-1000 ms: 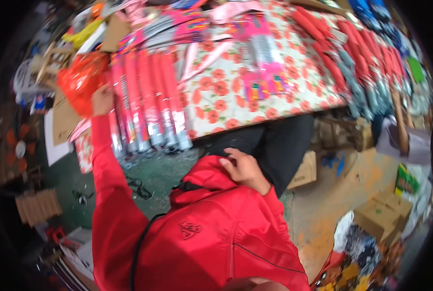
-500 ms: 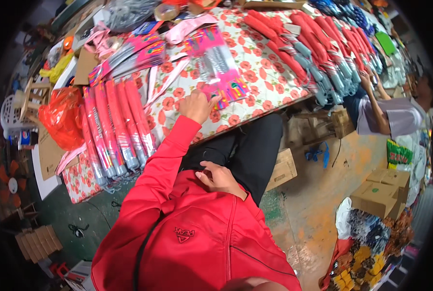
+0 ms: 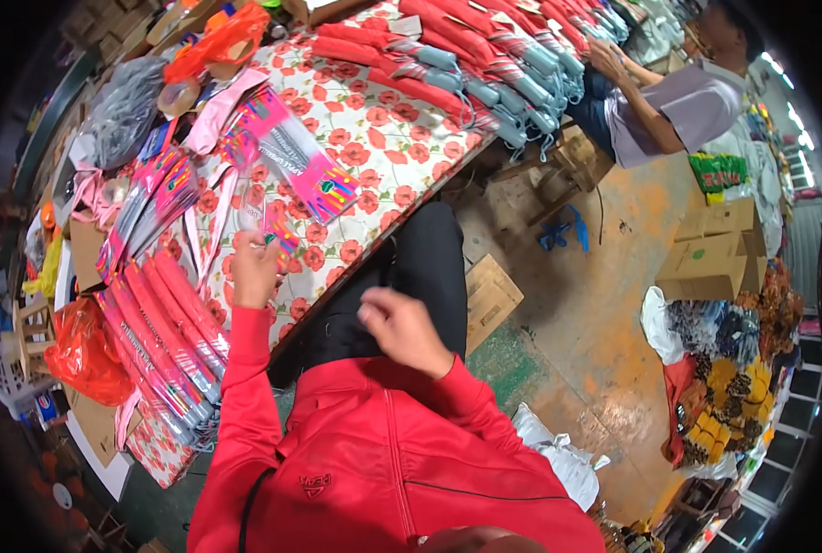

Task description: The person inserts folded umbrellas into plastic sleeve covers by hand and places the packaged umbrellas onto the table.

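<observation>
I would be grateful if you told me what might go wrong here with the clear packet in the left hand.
1. The left hand pinches the thin clear plastic packet only at its lower end, so it might slip or bend.
2. The row of long red plastic-wrapped packs lies by the edge of the poppy-print tablecloth, close beside the left sleeve; a nudge could push some off.
3. The right hand is in the lap, giving no support.

A tabletop (image 3: 374, 157) covered in a red-poppy cloth carries rows of red packaged sticks (image 3: 167, 323) at its near left end, pink card packs (image 3: 305, 166) in the middle, and red and blue-grey bundles (image 3: 485, 55) along the far side.
</observation>
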Demonstrator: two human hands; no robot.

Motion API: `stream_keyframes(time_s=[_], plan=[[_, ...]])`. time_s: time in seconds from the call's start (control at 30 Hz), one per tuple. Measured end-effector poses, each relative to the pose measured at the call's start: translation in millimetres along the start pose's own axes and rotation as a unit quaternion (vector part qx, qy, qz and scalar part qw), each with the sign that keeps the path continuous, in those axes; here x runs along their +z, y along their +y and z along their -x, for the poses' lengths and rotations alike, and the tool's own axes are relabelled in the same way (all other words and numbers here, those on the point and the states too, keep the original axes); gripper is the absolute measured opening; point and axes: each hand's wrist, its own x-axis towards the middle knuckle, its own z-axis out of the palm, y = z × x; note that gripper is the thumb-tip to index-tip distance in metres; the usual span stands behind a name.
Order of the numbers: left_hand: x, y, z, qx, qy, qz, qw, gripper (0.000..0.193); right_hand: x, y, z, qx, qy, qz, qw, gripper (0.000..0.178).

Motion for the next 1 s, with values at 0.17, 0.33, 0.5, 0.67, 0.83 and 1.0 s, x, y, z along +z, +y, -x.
stream_keyframes(time_s=[0.17, 0.33, 0.5, 0.67, 0.83, 1.0], plan=[[-17.7, -101.4, -52.2, 0.152, 0.093, 0.154, 0.972, 0.039, -75.7, 22.8, -86.0, -0.084, 0.32, 0.13, 0.935, 0.031], [-22.6, -52.7, -12.4, -0.018, -0.085, 0.386, 0.918, 0.024, -168.2, 51.3, -187.7, -0.151, 0.432, 0.386, 0.801, 0.04], [-28.3, -20.9, 0.7, -0.089, -0.12, 0.427, 0.892, 0.021, -205.2, 59.5, -236.1, -0.085, 0.404, 0.551, 0.725, 0.04], [-24.5, -13.9, 8.0, -0.092, -0.147, 0.402, 0.899, 0.022, -205.5, 62.7, -252.2, -0.066, 0.391, 0.552, 0.734, 0.039], [-29.9, -11.9, 14.7, -0.05, -0.178, 0.412, 0.892, 0.022, -199.2, 59.2, -243.0, -0.014, 0.345, 0.567, 0.748, 0.038], [-40.2, -17.7, 20.9, -0.015, -0.16, 0.447, 0.88, 0.022, -174.7, 26.8, -193.0, 0.11, 0.115, 0.393, 0.906, 0.034]])
